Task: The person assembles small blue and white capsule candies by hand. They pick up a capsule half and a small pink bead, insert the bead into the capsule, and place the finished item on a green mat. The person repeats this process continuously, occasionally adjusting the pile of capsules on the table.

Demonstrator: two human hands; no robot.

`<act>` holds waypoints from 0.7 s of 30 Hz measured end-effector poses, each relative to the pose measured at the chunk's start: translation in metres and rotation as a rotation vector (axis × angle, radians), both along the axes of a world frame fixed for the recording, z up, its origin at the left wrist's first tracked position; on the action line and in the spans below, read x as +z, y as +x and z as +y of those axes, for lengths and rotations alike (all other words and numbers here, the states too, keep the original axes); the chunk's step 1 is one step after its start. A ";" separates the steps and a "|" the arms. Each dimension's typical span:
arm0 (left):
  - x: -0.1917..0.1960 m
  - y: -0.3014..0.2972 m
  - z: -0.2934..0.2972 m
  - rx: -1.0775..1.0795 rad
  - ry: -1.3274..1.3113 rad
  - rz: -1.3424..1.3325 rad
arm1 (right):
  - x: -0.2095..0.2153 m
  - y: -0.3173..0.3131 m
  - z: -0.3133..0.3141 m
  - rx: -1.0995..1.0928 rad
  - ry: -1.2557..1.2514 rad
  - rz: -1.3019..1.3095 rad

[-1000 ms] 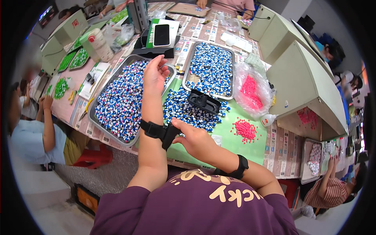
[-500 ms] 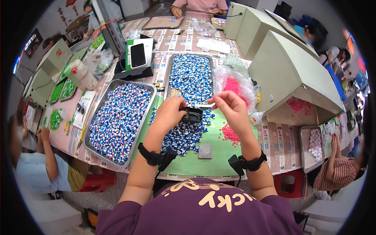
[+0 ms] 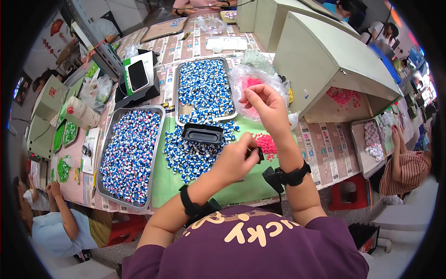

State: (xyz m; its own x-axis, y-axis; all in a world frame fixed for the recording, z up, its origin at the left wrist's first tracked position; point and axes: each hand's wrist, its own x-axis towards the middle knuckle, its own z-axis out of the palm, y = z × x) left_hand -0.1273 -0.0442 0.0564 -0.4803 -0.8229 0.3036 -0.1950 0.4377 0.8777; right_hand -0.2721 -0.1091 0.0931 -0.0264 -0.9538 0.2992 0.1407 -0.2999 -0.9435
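Observation:
My left hand [image 3: 236, 160] is closed around a small dark flat piece [image 3: 259, 154] beside a heap of pink pieces [image 3: 265, 145]. My right hand [image 3: 265, 108] is raised above the mat, thumb and fingertips pinched together; whatever they hold, if anything, is too small to make out. To the left of my hands a black oblong tray [image 3: 203, 134] sits on a loose pile of blue-and-white pieces [image 3: 190, 156], with neither hand on it. Under it all lies a green mat [image 3: 162, 190].
A metal tray [image 3: 149, 197] of mixed blue, white and pink pieces stands left; another metal tray [image 3: 178, 93] stands beyond the pile. Behind my right hand are a clear plastic bag [image 3: 241, 76] and an open-fronted beige box [image 3: 320, 69]. A phone [image 3: 138, 76] rests on a carton at back left.
My left hand has left the black tray and moved right and nearer to me, now holding the dark piece. My right hand has risen off to the right. The view has shifted.

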 end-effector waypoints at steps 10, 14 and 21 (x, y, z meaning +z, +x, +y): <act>0.003 -0.025 0.034 -0.281 -0.244 -0.139 | 0.010 -0.027 0.005 -0.114 -0.032 -0.006; 0.010 -0.021 0.034 -0.495 -0.066 -0.026 | 0.016 -0.033 0.006 -0.134 -0.056 0.003; -0.008 -0.026 0.034 -0.609 0.224 0.144 | 0.027 -0.032 0.011 -0.152 -0.061 -0.026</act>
